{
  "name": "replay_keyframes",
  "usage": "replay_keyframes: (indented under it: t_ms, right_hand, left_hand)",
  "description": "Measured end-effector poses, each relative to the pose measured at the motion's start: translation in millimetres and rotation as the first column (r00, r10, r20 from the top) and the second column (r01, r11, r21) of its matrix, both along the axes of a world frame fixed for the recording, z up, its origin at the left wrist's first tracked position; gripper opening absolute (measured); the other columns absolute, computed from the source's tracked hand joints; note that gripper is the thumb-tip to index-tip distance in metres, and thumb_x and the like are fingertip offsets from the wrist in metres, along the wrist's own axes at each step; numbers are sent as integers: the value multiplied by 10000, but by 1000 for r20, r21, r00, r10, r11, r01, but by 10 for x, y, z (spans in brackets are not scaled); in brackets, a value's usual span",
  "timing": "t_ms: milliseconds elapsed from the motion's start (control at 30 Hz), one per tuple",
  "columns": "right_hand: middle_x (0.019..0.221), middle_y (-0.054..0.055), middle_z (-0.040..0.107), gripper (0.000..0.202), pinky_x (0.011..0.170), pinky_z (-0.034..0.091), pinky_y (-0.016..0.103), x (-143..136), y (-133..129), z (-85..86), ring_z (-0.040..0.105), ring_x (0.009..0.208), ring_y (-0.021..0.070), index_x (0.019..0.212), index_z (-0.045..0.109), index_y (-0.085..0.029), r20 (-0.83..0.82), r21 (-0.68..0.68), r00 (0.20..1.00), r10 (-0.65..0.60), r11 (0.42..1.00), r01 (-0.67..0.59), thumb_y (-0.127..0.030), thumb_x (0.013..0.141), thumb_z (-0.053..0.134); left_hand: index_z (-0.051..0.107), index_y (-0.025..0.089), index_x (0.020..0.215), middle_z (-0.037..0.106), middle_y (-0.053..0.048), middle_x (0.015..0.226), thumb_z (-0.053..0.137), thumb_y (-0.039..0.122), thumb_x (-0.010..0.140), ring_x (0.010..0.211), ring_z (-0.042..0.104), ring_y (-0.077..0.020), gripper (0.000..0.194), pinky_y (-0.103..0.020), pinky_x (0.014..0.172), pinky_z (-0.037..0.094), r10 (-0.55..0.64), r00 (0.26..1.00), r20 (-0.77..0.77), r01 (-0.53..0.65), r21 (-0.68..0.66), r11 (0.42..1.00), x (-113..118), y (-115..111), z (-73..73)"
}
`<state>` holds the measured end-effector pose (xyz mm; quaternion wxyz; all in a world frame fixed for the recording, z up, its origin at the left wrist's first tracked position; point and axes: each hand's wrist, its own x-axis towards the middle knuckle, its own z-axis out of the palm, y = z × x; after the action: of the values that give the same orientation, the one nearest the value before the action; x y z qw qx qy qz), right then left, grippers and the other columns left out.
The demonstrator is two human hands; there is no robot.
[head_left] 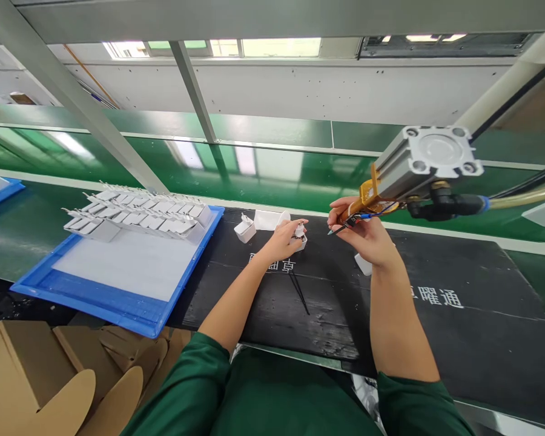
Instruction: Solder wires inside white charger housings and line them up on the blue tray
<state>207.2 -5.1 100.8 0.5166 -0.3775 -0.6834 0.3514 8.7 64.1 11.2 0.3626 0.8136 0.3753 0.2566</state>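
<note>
My left hand [279, 243] is closed around a small white plastic housing [303, 243] standing on the black mat, its fingers at the parts on top. A hand-held pneumatic tool [429, 160], with a square silver cylinder, an orange bracket and a narrow dark tip, is gripped in my right hand [367, 236]. The tip points left toward the housing, a short distance from it. Left of my left hand stands another white housing [245, 230] with a piece sticking up. Behind my fingers lies a white tray-like piece [266, 220]. Two thin black strips or wires [300, 292] lie nearer to me.
A blue tray [163, 315] at left holds rows of white housings [140, 212]. Beside my right wrist lies a white piece [363, 264]. An air hose [527, 197] runs from the tool to the right. Cardboard boxes [49, 375] sit below left; metal frame posts [193, 91] rise behind.
</note>
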Motion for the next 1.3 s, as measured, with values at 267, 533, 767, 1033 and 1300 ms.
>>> replay_keyframes:
  t_ms: [267,533,767,1033,1300]
  right_hand:
    - [856,17,611,388,712,506,340,-32,2,31,585,771,166,1105,537,-248,21,-13,1000,-14,1000,14,-433,816,716]
    - [854,23,601,364,728,523,356,-28,0,38,593,775,172,1090,531,-248,26,-16,1000,-3,1000,3,-454,834,687]
    - [815,18,589,387,706,525,350,-38,-13,69,592,757,171,1083,531,-241,22,-36,1000,-6,999,7,-483,825,690]
    - [846,26,594,383,702,526,341,-29,-5,44,604,771,171,1113,534,-236,22,-41,1000,-8,999,9,-467,842,674]
    - [839,16,615,345,722,528,346,-1,23,2,613,759,172,1114,543,-240,23,-24,1000,1,1000,-1,-394,842,687]
  left_hand:
    - [547,152,1319,670,-116,1171,473,320,939,1133,572,-244,422,-377,1011,447,-31,991,-126,47,124,991,-52,-68,62]
    - [551,197,1100,684,-60,1028,561,356,898,898,639,-191,257,-311,842,483,89,995,-50,-85,62,994,58,-111,-50]
    - [545,220,1090,700,-45,1096,584,373,881,899,660,-166,261,-273,812,485,93,994,59,-96,45,994,45,-90,-134]
    - [502,236,1232,669,-64,1100,626,335,872,1025,649,-232,394,-327,857,496,147,957,-249,-109,160,981,48,-152,-88]
    - [546,170,1217,678,-125,1090,627,305,890,1105,612,-284,363,-394,964,459,272,884,-379,-127,366,922,15,-261,-65]
